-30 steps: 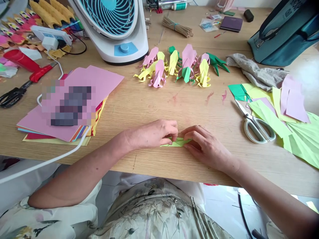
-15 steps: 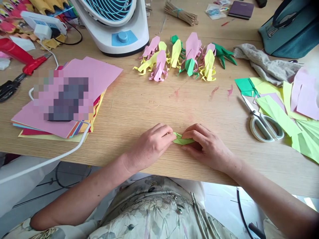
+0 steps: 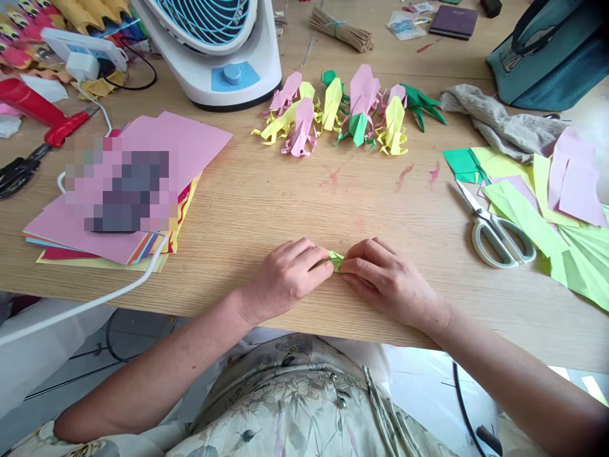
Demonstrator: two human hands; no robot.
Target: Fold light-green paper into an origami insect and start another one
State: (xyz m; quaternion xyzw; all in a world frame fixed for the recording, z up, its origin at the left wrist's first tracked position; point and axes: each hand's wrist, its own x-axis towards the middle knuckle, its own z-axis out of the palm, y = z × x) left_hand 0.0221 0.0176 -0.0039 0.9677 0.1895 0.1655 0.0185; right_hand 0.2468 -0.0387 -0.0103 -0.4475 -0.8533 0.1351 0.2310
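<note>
Centrally, the folded green paper [image 3: 336, 259] lies on the wooden table [image 3: 266, 197] near its front edge, directly between the two hands. Only a small part shows; fingertips cover the rest. Its long axis appears to run left to right, parallel to the table edge, though the covered ends make this hard to confirm. Neither hand is nearer: both touch the piece.

The left hand [image 3: 285, 279] reaches in from the left with its fingers curled, thumb and forefinger closed on the paper's left end. The right hand [image 3: 387, 282] reaches in from the right, knuckles up, fingers likewise curled and pinched on the right end. The fingertips of the two hands almost meet over the piece.

Outward from there:
- The scissors [image 3: 495, 231] lie well to the right, beside loose green strips [image 3: 528, 219].
- A stack of coloured sheets [image 3: 190, 149] lies to the left.
- A row of folded paper figures [image 3: 333, 117] stands farther back, in front of a fan [image 3: 223, 63].
</note>
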